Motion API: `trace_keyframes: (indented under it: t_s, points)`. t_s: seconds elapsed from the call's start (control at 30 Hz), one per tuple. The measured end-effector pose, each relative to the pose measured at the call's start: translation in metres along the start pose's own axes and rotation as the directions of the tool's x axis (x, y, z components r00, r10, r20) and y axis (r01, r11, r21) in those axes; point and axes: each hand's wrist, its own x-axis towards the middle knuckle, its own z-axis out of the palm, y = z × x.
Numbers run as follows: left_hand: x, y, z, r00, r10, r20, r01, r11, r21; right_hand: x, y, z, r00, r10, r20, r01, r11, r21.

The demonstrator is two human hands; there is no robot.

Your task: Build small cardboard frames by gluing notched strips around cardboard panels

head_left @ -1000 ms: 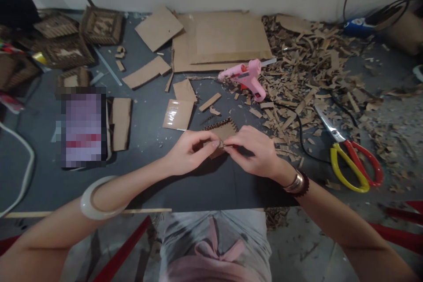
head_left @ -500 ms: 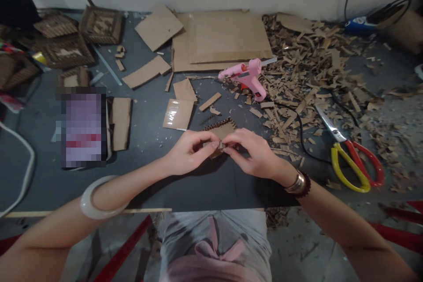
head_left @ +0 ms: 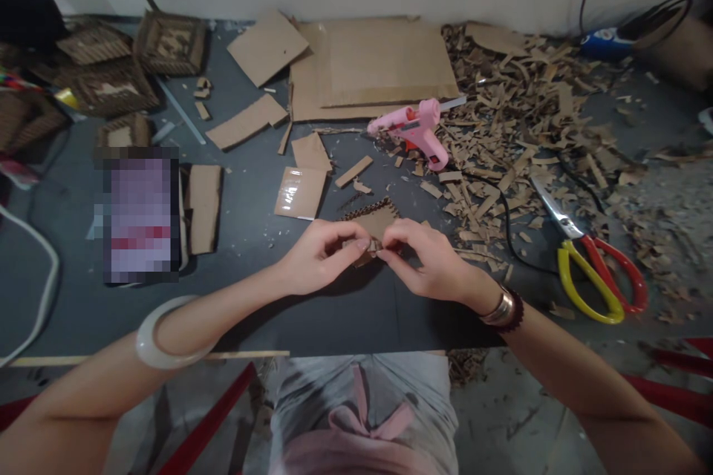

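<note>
A person's left hand (head_left: 320, 256) and right hand (head_left: 434, 260) pinch a small corrugated cardboard piece (head_left: 374, 224) near the front edge of a dark work table (head_left: 356, 319). A white bangle (head_left: 167, 334) circles the left forearm, a metal bracelet (head_left: 500, 309) the right wrist. A pink glue gun (head_left: 415, 132) lies beyond the hands, beside a heap of cardboard scraps (head_left: 518, 104) toward the back right. Yellow-and-red scissors (head_left: 590, 274) rest at the right, flat cardboard sheets (head_left: 379, 67) along the back edge.
</note>
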Motion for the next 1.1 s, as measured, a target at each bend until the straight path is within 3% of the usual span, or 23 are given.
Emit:
trace_keyframes:
  t_s: [0.23, 0.4, 0.77, 1.1]
  points:
    - [-0.0010, -0.0055, 0.0007, 0.999, 0.036, -0.021, -0.035, 0.998, 0.058, 0.0000, -0.0008, -0.0008, 0.999, 0.029, -0.016, -0.030, 0.998, -0.054]
    - [-0.0010, -0.0028, 0.0005, 0.999, 0.032, -0.010, -0.031, 0.996, 0.084, 0.0013, -0.0008, -0.0014, 1.000, -0.014, 0.008, 0.015, 0.997, -0.069]
    - [-0.0014, -0.0082, 0.0014, 0.996, 0.088, -0.006, -0.088, 0.993, 0.081, 0.0025, -0.0001, -0.0019, 0.999, -0.018, 0.035, 0.016, 0.999, 0.048]
    - [-0.0027, -0.0094, 0.0016, 0.998, 0.064, -0.004, -0.063, 0.992, 0.105, 0.0034, 0.0005, -0.0031, 0.999, -0.010, 0.047, 0.005, 0.995, 0.103]
